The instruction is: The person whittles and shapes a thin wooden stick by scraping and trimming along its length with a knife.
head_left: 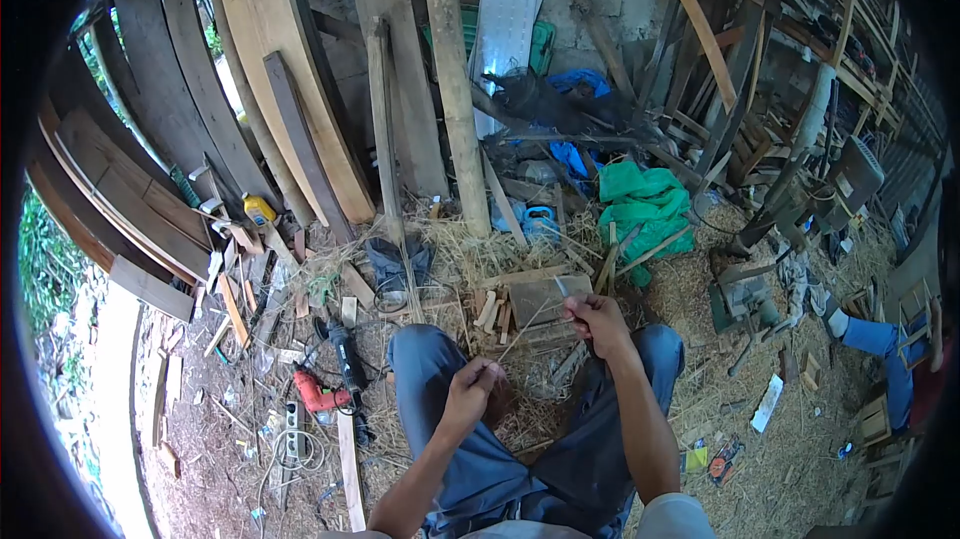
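Observation:
Over my left knee, my left hand (474,391) is closed, its fingers pinched together on a thin pale strip (528,329). That strip slants up and right across the gap between my knees toward the other hand. My right hand (596,325), above my right knee, is wrapped round a knife. Only the short grey blade (562,287) shows past the fingers; the handle is mostly hidden in the palm. Just beyond the hands lies a flat board (538,303) on the ground, with several short wood sticks (492,313) at its left side.
Left of my legs lie a red power drill (318,394), a dark power tool (346,359) and a power strip (293,431) with loose cable. Planks (280,59) lean at the back left. A green plastic sack (645,209) lies ahead; a person's blue-trousered leg (880,339) is at right.

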### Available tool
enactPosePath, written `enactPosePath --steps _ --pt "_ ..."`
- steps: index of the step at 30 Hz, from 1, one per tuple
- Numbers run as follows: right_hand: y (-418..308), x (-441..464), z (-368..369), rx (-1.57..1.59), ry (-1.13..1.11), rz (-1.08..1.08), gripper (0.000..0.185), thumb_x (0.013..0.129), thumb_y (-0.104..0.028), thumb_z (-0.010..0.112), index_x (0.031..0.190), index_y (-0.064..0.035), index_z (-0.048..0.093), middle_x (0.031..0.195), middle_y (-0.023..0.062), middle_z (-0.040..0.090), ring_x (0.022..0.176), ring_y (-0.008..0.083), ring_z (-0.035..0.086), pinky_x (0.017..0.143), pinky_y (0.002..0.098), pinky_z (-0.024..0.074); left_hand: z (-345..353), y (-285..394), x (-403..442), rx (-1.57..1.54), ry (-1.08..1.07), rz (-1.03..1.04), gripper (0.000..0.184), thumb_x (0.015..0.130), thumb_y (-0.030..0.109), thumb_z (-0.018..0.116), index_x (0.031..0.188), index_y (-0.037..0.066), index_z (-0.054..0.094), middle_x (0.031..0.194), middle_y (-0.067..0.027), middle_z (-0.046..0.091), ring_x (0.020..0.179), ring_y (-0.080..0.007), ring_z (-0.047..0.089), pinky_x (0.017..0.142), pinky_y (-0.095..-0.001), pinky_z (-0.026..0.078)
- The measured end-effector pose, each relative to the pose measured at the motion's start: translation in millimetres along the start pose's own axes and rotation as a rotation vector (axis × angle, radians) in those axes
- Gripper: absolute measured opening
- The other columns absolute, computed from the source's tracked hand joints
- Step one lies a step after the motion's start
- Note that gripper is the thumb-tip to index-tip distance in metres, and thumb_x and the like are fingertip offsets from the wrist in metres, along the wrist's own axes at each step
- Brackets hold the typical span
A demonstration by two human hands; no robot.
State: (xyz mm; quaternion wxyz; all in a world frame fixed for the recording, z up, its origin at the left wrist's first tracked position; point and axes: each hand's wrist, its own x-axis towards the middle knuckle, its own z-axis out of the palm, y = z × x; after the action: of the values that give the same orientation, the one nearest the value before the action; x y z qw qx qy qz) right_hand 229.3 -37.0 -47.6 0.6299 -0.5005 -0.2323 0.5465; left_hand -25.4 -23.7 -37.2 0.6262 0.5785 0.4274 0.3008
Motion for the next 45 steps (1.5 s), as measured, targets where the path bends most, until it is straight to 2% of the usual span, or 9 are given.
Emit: enactPosePath --steps 5,10,16,22,32,34,38,41,45 --pt "-7 -11 15 0.052 -0.032 -0.028 0.015 0.085 -0.014 0.064 0.086 0.0006 0.062 0.068 0.0043 0.058 0.048 0.0061 0.041 0.042 0.0211 0.0267 6 -1 6 -0.176 -0.04 -0.059 0.02 0.096 0.02 0.046 0.083 0.008 0.055 0.056 0.0085 0.031 0.045 -0.0018 0.023 0.041 -0.0213 0.016" --pt "11 -26 50 -0.1 -0.292 0.138 0.019 0.083 -0.017 0.066 0.09 0.0005 0.063 0.066 0.0024 0.058 0.048 0.0064 0.043 0.042 0.0199 0.0294 14 5 10 -0.266 -0.06 -0.133 0.019 0.096 0.02 0.046 0.084 0.007 0.055 0.055 0.0082 0.03 0.047 -0.0021 0.024 0.042 -0.0208 0.018" --pt "7 -2 27 -0.068 -0.124 0.134 0.015 0.082 -0.018 0.068 0.081 -0.0041 0.062 0.062 0.0002 0.056 0.047 0.0044 0.041 0.041 0.0206 0.0293 15 3 3 -0.07 -0.027 -0.007 0.018 0.094 0.016 0.049 0.085 0.003 0.057 0.066 0.0037 0.045 0.062 -0.0039 0.039 0.056 -0.0199 0.031" --pt "6 -14 29 -0.071 -0.267 0.225 0.014 0.082 -0.017 0.067 0.078 -0.005 0.062 0.067 0.0003 0.058 0.046 0.004 0.039 0.04 0.0191 0.0264 12 3 1 0.11 -0.018 0.079 0.02 0.094 0.017 0.049 0.085 0.0 0.056 0.071 -0.0007 0.052 0.069 -0.0078 0.045 0.065 -0.0225 0.038" --pt "8 -11 30 -0.209 -0.172 0.219 0.013 0.083 -0.014 0.066 0.079 -0.002 0.062 0.066 0.0016 0.058 0.046 0.006 0.04 0.04 0.0224 0.0285 7 2 -2 0.125 -0.009 0.145 0.019 0.094 0.015 0.05 0.087 -0.002 0.056 0.074 -0.0035 0.057 0.075 -0.0086 0.051 0.072 -0.0231 0.041" --pt "2 16 -5 -0.093 0.14 0.103 0.015 0.084 -0.015 0.064 0.077 -0.0018 0.061 0.064 0.0009 0.056 0.047 0.0058 0.04 0.041 0.0222 0.0275 2 3 -8 0.123 -0.023 0.092 0.018 0.093 0.014 0.051 0.086 -0.002 0.056 0.075 -0.0038 0.058 0.076 -0.0085 0.052 0.073 -0.0229 0.041" --pt "-9 22 -24 -0.024 -0.003 -0.006 0.016 0.084 -0.016 0.064 0.08 -0.0005 0.061 0.067 0.0014 0.057 0.047 0.0058 0.039 0.041 0.0218 0.0274 -12 -3 -5 0.163 0.025 0.139 0.018 0.093 0.014 0.052 0.086 -0.002 0.055 0.075 -0.0032 0.058 0.073 -0.008 0.052 0.071 -0.0227 0.042" --pt "1 0 -7 -0.032 0.052 0.019 0.017 0.084 -0.017 0.064 0.087 -0.0007 0.063 0.07 0.0027 0.059 0.048 0.0055 0.041 0.041 0.0212 0.0282 -13 -19 3 0.152 0.116 0.2 0.016 0.091 0.014 0.054 0.086 -0.001 0.055 0.069 -0.0032 0.056 0.068 -0.0066 0.05 0.062 -0.0235 0.041" --pt "17 -25 48 -0.167 -0.208 0.171 0.018 0.084 -0.018 0.065 0.095 -0.0036 0.064 0.072 0.0027 0.062 0.048 0.0036 0.043 0.041 0.0195 0.028 5 -8 11 0.325 0.202 0.329 0.012 0.089 0.012 0.056 0.084 0.001 0.054 0.059 -0.0087 0.052 0.052 -0.0118 0.048 0.048 -0.0276 0.037"
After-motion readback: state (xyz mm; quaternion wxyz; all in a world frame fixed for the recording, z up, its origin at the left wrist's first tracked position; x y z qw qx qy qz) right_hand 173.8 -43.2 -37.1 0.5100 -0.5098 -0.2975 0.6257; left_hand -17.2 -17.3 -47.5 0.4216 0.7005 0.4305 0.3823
